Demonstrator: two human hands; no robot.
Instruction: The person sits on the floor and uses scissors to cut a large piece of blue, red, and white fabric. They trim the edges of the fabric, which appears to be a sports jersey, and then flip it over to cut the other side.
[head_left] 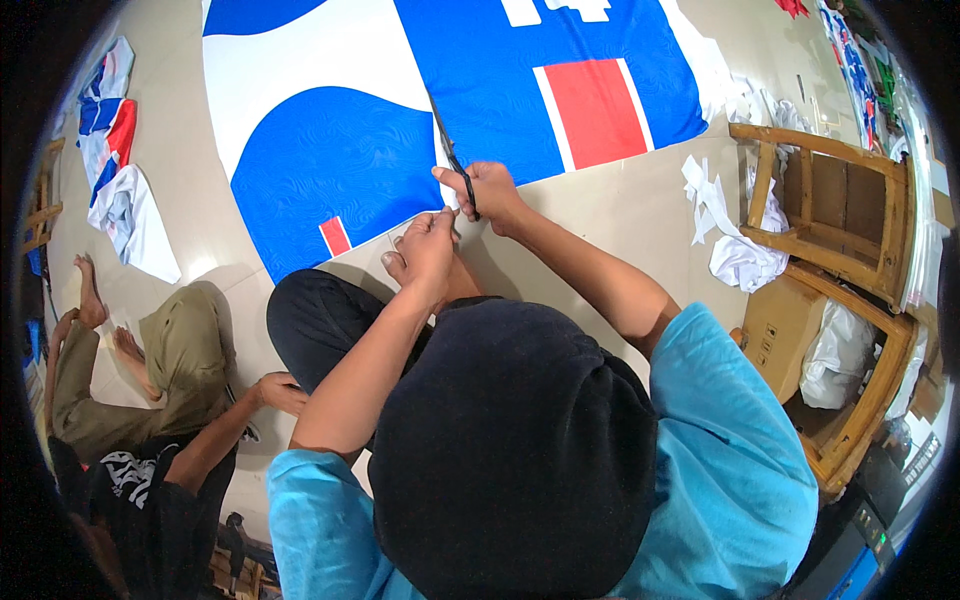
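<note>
A large blue and white printed cloth (335, 150) with red, white-edged panels lies spread on the floor in front of me. My right hand (487, 197) is closed round the black handles of a pair of scissors (451, 150). Their blades point away from me, along the line between two blue parts of the cloth, where a narrow white strip shows. Just to the left and nearer, my left hand (428, 245) pinches the cloth's near edge between thumb and fingers. Part of that grip is hidden by the fingers themselves.
At the left a person (190, 350) sits on the floor, one hand close to my left knee. Beyond lies a crumpled cloth piece (125, 190). White scraps (745, 255), wooden frames (830, 240) and a cardboard box (780, 330) stand or lie at the right.
</note>
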